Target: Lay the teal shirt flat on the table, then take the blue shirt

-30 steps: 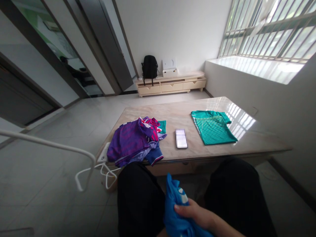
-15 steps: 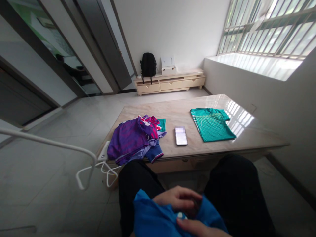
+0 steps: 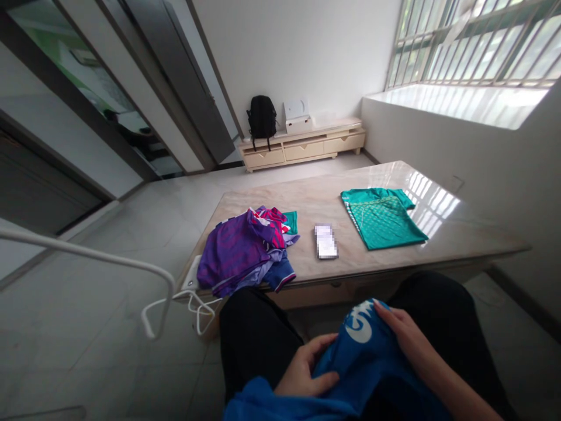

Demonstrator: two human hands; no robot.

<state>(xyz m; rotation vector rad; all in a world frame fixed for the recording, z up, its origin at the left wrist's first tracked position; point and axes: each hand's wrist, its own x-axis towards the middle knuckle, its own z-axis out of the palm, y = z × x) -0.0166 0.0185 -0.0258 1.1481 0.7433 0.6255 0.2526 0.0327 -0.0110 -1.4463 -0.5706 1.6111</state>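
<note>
Bunched across my lap lies a blue garment (image 3: 350, 374) with a white printed mark on it; its lower part runs out of the picture. My left hand (image 3: 307, 368) grips the cloth on its left side, thumb and fingers curled round a fold. At the upper right edge of the garment, my right hand (image 3: 401, 333) pinches the fabric beside the white print. On the table ahead, a teal shirt (image 3: 381, 219) lies folded flat at the right. A heap of crumpled clothes, topped by a purple shirt (image 3: 232, 251), sits at the table's left end.
A phone (image 3: 325, 241) with a blurred screen lies mid-table (image 3: 263, 196). At the left are a white bent rod (image 3: 109, 257), a power strip (image 3: 191, 273) and a white cable (image 3: 199, 310). A black backpack (image 3: 262, 117) and white box (image 3: 298, 117) stand on a low cabinet (image 3: 302, 152).
My right hand has moved up and right, drawing the blue garment up and spreading it so the white print shows. My left hand has shifted lower and left. The view has tilted slightly.
</note>
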